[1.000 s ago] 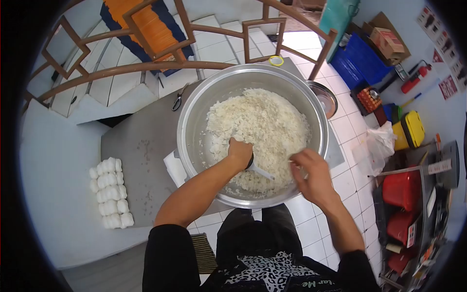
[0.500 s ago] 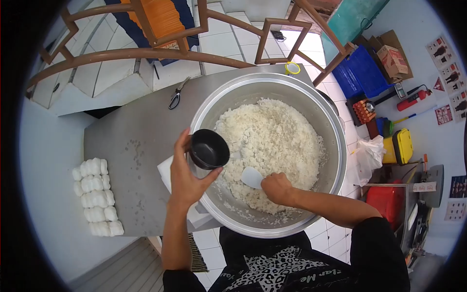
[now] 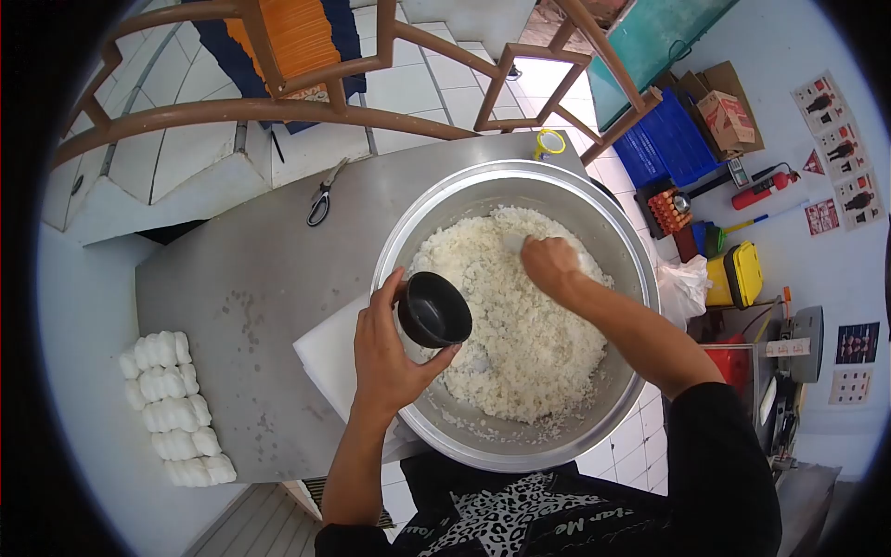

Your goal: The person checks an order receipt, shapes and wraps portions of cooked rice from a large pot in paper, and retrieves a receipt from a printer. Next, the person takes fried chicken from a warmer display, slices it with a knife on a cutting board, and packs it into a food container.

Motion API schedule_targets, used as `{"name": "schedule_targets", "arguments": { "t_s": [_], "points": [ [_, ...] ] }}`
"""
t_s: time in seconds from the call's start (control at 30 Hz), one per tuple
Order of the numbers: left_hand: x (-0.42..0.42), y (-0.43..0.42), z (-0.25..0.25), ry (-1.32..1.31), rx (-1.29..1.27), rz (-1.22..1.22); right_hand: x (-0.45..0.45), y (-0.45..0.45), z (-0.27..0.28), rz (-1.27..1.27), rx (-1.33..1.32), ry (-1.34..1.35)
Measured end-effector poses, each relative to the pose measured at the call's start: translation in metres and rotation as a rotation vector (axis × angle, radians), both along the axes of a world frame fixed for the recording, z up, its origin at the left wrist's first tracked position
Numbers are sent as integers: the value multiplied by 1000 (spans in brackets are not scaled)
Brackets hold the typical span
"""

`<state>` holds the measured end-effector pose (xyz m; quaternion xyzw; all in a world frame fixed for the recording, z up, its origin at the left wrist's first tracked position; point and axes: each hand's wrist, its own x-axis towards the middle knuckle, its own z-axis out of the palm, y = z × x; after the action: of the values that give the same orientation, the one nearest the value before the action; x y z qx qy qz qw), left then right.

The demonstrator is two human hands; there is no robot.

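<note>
A large round metal pot [image 3: 405, 243] holds a heap of cooked white rice [image 3: 501, 320]. My left hand [image 3: 383, 348] grips a small black bowl [image 3: 434, 310] between thumb and fingers, above the pot's left side. The bowl's dark inside faces up and looks bare. Over the far right part of the rice, my right hand [image 3: 554, 267] is closed round the handle of a pale rice paddle [image 3: 513, 243]. Most of the paddle is hidden by the hand or sunk in the rice.
Scissors [image 3: 322, 200] lie on the steel table [image 3: 269, 278], left of the pot. White wrapped packs [image 3: 172, 404] are stacked at its left end. White sheets [image 3: 325, 357] stick out beneath the pot. A yellow-rimmed strainer [image 3: 549, 142] stands behind; a brown railing [image 3: 278, 110] runs beyond.
My right hand has moved the paddle away from me, from the near-left rice to the far side. My left hand and the bowl have shifted right, further over the pot.
</note>
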<state>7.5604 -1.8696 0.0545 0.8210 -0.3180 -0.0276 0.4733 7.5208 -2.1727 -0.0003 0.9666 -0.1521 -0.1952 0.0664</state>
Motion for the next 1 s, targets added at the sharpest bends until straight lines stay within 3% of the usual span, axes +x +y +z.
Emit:
{"name": "schedule_targets", "arguments": {
  "t_s": [0.27, 0.4, 0.43, 0.47, 0.57, 0.63, 0.73, 0.8, 0.9, 1.0],
  "points": [
    [-1, -1, -7, 59, -96, 25, 11, 3, -31, 51, 201, 188],
    [0, 0, -4, 110, -117, 26, -24, 66, -24, 6, 172, 228],
    [0, -1, -3, 110, -118, 28, -35, 82, -14, 269, 99, 303],
    [1, -1, -2, 107, -119, 32, -54, 90, -43, 318, 123, 223],
    [2, 0, -2, 138, -144, 26, -70, 117, -17, 358, 286, 273],
    [3, 1, -4, 128, -140, 16, -57, 108, 7, 358, 325, 363],
    [2, 1, -3, 106, -106, 19, -7, 20, -3, 67, 143, 213],
    [3, 1, -1, 96, -100, 27, 14, -30, -29, 70, 115, 56],
    [5, -1, -2, 114, -119, 28, -1, 6, -68, 329, 232, 227],
    [3, 0, -1, 139, -110, 36, -35, 95, -48, 377, 443, 382]
  ]
}}
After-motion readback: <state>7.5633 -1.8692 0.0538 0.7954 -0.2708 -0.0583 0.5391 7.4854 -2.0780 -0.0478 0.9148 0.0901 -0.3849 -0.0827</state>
